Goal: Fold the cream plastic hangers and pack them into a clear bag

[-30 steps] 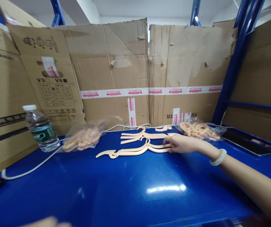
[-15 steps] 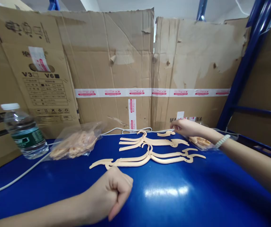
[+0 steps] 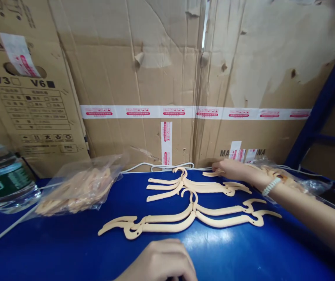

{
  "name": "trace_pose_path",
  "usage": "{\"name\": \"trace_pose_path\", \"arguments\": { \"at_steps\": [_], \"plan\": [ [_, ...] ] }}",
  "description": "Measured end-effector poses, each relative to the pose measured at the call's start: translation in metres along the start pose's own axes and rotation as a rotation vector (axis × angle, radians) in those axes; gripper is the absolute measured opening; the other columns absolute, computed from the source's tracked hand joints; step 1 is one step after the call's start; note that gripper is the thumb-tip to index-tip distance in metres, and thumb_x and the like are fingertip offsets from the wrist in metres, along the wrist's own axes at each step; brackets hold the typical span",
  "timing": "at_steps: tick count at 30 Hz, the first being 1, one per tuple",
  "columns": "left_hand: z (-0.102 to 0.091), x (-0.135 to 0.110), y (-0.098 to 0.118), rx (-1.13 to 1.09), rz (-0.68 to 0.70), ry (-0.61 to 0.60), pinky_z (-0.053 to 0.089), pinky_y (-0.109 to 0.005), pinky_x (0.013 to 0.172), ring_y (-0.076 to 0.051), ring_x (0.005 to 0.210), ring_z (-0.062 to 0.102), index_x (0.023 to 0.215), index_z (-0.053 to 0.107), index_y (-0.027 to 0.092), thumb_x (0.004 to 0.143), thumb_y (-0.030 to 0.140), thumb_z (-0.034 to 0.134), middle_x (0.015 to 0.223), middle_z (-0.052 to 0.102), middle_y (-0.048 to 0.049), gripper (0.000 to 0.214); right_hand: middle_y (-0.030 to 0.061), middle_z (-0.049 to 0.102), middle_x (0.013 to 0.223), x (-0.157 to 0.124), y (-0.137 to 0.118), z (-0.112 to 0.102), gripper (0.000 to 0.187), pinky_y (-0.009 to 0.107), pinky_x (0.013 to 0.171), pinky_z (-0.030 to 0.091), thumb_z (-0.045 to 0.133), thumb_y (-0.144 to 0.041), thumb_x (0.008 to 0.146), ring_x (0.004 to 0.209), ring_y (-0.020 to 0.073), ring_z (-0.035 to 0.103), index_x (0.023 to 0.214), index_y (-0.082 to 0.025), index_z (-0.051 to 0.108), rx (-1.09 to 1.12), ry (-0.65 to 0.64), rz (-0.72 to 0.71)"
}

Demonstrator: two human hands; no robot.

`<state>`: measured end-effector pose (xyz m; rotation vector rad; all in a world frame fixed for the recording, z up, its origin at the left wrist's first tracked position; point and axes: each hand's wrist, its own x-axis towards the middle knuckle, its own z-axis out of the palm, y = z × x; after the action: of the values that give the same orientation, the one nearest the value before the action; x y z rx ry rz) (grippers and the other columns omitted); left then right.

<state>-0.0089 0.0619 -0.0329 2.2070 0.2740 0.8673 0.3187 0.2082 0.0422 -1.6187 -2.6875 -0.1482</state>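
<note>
My right hand [image 3: 232,171] reaches to the back of the table, its fingers closed over the right end of a small cream-coloured hanger end piece [image 3: 208,174]. At the bottom edge my left hand [image 3: 163,260] is curled into a loose fist, partly cut off; nothing shows in it. In front of it lie cream plastic folding hangers [image 3: 167,226], with arms, hooks and curved end pieces on both sides. Behind them, more hangers [image 3: 202,187] are overlapped, with end pieces on the right side and bare arm ends on the left.
A clear bag of cream plastic parts [image 3: 79,189] lies at left, near a water bottle [image 3: 6,179]. Another clear bag [image 3: 290,177] sits behind my right forearm. Cardboard sheets [image 3: 138,78] stand along the back of the blue table [image 3: 68,249]. A white cable [image 3: 6,234] runs at left.
The view has come closer and tipped down. My right hand has lowered onto the small end piece at the back. My left fist now sits lower in the view, partly cut off.
</note>
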Motion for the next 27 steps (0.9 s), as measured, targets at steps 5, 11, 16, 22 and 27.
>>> {"name": "trace_pose_path", "arguments": {
  "at_steps": [5, 11, 16, 22, 27],
  "plan": [
    [-0.008, 0.003, 0.013, -0.080, -0.062, 0.010, 0.044, -0.017, 0.054, -0.013, 0.064, 0.060, 0.081, 0.068, 0.019, 0.080, 0.008, 0.049, 0.074, 0.066, -0.0045, 0.022, 0.0099, 0.070, 0.090, -0.001, -0.003, -0.001, 0.019, 0.025, 0.067, 0.041, 0.051, -0.011, 0.079, 0.084, 0.0210, 0.065, 0.087, -0.017, 0.068, -0.064, 0.025, -0.032],
    [-0.015, 0.011, 0.038, -0.054, -0.214, 0.024, 0.046, -0.021, 0.061, -0.015, 0.067, 0.061, 0.079, 0.069, 0.016, 0.070, -0.001, 0.042, 0.075, 0.067, -0.0055, 0.033, 0.0105, 0.069, 0.090, -0.005, -0.009, -0.016, 0.018, 0.027, 0.064, 0.042, 0.050, -0.019, 0.084, 0.078, 0.0204, 0.064, 0.086, -0.017, 0.068, -0.036, 0.143, -0.053],
    [-0.014, 0.014, 0.048, -0.209, -0.466, 0.156, 0.049, -0.026, 0.069, -0.016, 0.074, 0.062, 0.103, 0.063, 0.020, 0.078, 0.009, 0.051, 0.081, 0.063, -0.0035, 0.030, 0.0047, 0.064, 0.074, -0.011, -0.045, -0.036, 0.022, 0.027, 0.061, 0.045, 0.058, -0.036, 0.081, 0.066, 0.0161, 0.059, 0.086, -0.016, 0.066, 0.546, 0.277, -0.046],
    [-0.008, 0.018, 0.049, -0.356, -0.721, 0.297, 0.052, -0.027, 0.064, -0.015, 0.066, 0.062, 0.121, 0.049, 0.022, 0.083, 0.031, 0.060, 0.091, 0.062, -0.0049, 0.041, -0.0001, 0.063, 0.066, -0.033, -0.128, -0.030, 0.025, 0.020, 0.047, 0.044, 0.069, -0.040, 0.076, 0.053, 0.0080, 0.054, 0.076, -0.016, 0.061, 1.318, 0.011, -0.098],
    [-0.004, 0.020, 0.047, -0.428, -0.762, 0.308, 0.050, -0.022, 0.050, -0.010, 0.053, 0.059, 0.091, 0.060, 0.017, 0.078, 0.029, 0.065, 0.085, 0.062, -0.0028, 0.018, -0.0015, 0.062, 0.061, -0.052, -0.169, -0.017, 0.031, 0.017, 0.042, 0.042, 0.076, -0.039, 0.070, 0.049, 0.0072, 0.053, 0.071, -0.016, 0.056, 1.515, -0.126, -0.100]
  ]
}}
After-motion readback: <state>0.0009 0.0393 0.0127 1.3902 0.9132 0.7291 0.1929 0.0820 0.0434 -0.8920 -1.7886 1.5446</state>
